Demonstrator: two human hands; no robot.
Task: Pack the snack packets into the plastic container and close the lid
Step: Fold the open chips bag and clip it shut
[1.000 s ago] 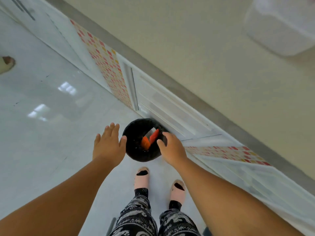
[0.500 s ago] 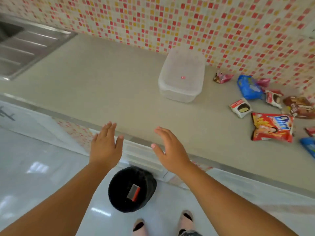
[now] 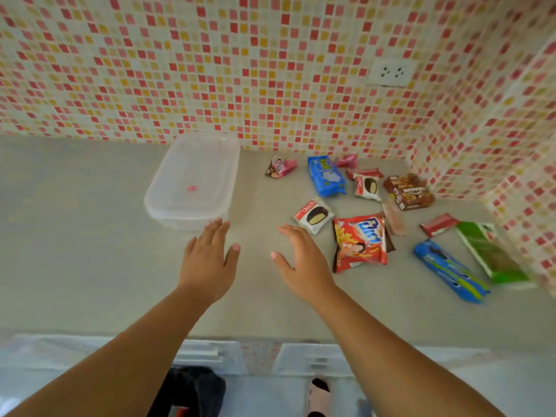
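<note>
- head cam: plastic container (image 3: 192, 182) w/ lid on, back of surface (image 3: 90, 251), left of snack packets (image 3: 359, 240).
- nothing packed yet; lid needs off, all packets in, reclose.
- count: 1 container, approx 12 packets, some overlap.
- left hand (image 3: 207, 263) + right hand (image 3: 304, 263) both spread, holding nothing, hovering near container.

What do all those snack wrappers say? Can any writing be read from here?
Nothing reads with certainty.
Red snack bag: big blue letters, too blurred to spell.
Brown packet: white wording, blurred.
Blue packet: yellow label, unreadable.
Chocolate pie wrappers: red strip, too small.
Plastic container: small pink sticker, unreadable.
</note>
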